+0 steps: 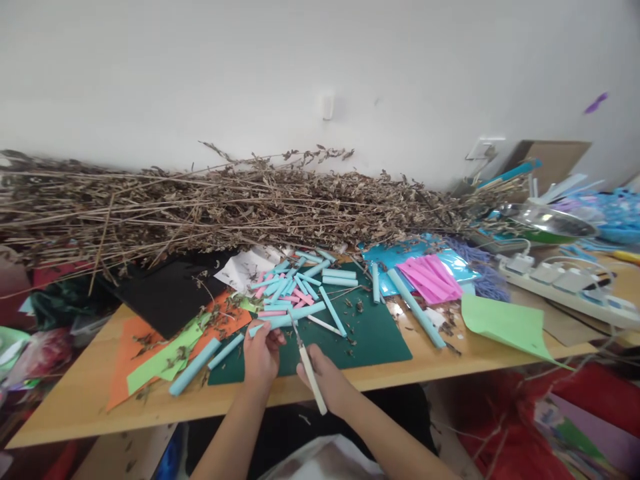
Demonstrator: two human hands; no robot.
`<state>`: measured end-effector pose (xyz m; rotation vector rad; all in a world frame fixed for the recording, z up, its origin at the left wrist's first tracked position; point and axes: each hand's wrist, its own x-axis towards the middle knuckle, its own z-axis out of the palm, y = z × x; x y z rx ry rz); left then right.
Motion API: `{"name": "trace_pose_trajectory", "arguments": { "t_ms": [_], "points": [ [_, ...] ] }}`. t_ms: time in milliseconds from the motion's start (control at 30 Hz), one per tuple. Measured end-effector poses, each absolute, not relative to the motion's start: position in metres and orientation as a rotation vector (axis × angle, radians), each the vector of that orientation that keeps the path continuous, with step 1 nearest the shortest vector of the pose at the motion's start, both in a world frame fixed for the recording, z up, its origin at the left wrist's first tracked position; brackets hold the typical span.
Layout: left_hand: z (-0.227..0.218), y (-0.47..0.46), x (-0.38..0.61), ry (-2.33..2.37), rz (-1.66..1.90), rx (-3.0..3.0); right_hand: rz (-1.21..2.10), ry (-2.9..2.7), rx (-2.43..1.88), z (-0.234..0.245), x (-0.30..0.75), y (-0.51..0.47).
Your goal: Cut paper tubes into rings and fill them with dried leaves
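Observation:
My left hand (263, 352) is closed around one end of a light blue paper tube (275, 322), held over the green cutting mat (370, 343). In my right hand (327, 380) is a knife (313, 383) with a long cream handle, its thin blade pointing away from me and meeting the tube near its right part. Whether the blade has cut into the tube cannot be made out. Just beyond the hands lies a loose heap of short blue and pink paper tubes (287, 283). A thin white-ended stick (324, 325) and a longer blue tube (333, 311) rest on the mat.
Dried stalks (250, 207) are piled along the wall. Orange paper (127, 357), a black sheet (165, 293) and blue tubes (195, 367) lie left. Pink strips (431, 279), a long blue tube (416, 308), green paper (505, 325) and a power strip (575, 290) lie right.

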<state>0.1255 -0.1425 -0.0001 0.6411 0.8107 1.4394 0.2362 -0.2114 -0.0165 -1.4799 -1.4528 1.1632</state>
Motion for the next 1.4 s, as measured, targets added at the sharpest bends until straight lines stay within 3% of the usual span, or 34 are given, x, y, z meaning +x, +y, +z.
{"name": "trace_pose_trajectory", "arguments": {
  "t_ms": [300, 567, 1400],
  "points": [
    [-0.002, -0.142, 0.13, 0.859, 1.391, 0.609, 1.298, -1.308, -1.38, -0.031, 0.239, -0.213],
    [0.0, -0.136, 0.133, 0.863, 1.393, 0.595, 1.471, -1.225, -1.304, -0.017, 0.242, -0.208],
    [-0.002, -0.083, 0.138, 0.989, 1.305, 0.539, 1.572, -0.832, -1.232, -0.037, 0.228, -0.156]
  ]
}}
